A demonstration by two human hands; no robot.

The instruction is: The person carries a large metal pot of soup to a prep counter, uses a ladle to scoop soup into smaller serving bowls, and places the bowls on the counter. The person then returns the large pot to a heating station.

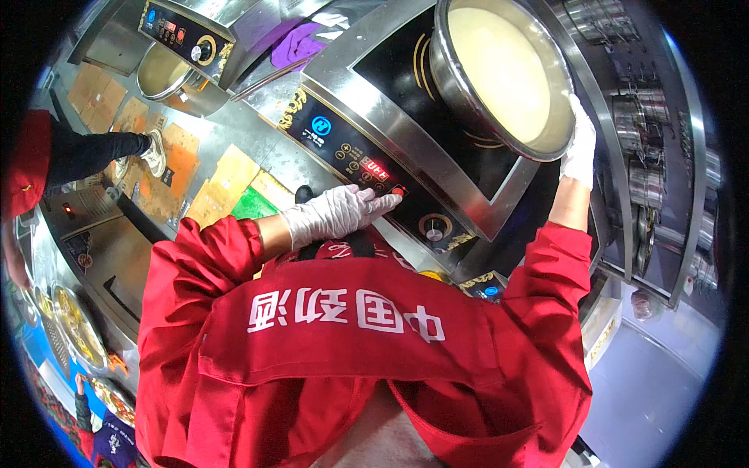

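Observation:
A large stainless steel bowl (445, 64) of pale yellow liquid (497, 70) rests on the black glass top (404, 82) of an induction cooker. My right hand (579, 140), in a white glove, grips the bowl's rim at its right side; some of the fingers are hidden behind it. My left hand (342, 213), gloved too, reaches across to the cooker's control panel (351, 146). Its extended index finger is at the red-lit button (399, 191), with nothing held. A lit red display (374, 168) and a round knob (435, 228) are on the same panel.
Another cooker (187, 41) stands at upper left, near a steel pot (169, 76). A purple cloth (298, 45) lies behind it. Flattened cardboard (228, 175) covers the floor, where a person (99, 149) stands. Racks of steel pots (635, 128) line the right. Food trays (76, 322) are at lower left.

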